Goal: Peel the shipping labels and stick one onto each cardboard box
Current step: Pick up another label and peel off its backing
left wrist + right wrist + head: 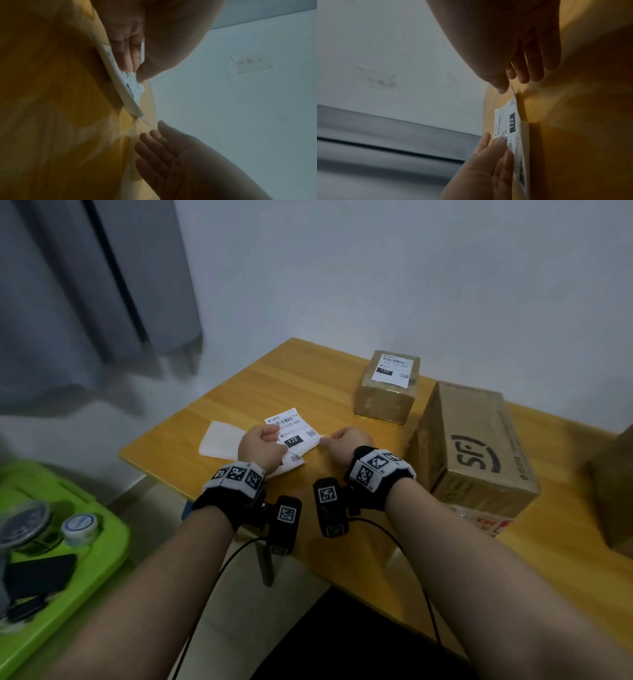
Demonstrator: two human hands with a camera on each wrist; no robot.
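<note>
We find the left hand [262, 448] low over the near left part of the wooden table [281, 378], thumb and fingers pinched on a printed shipping label sheet [293, 433] marked "122"; the left wrist view shows the thumb on top and straight fingers beneath it. The right hand [344, 440] sits at the sheet's right corner, thumb tip close to the paper edge, fingers loosely spread and lightly bent. From the wrist views we cannot tell whether it has the corner pinched or only touches it; in the left wrist view the fingers [154, 148] appear slightly apart from the paper's tip. A blank white backing sheet [219, 440] lies flat on the table just left of the left hand, partly tucked behind it. At the far side stands a small cardboard box [387, 398] already wearing a label [394, 369] on its top. Just right of it, nearer us, a large cardboard box [476, 446] with a dark printed logo shows no label on its visible faces. A third box [616, 491] clips the right edge. Lower left, a green bin lid [85, 542] carries two round containers and a dark flat object.
</note>
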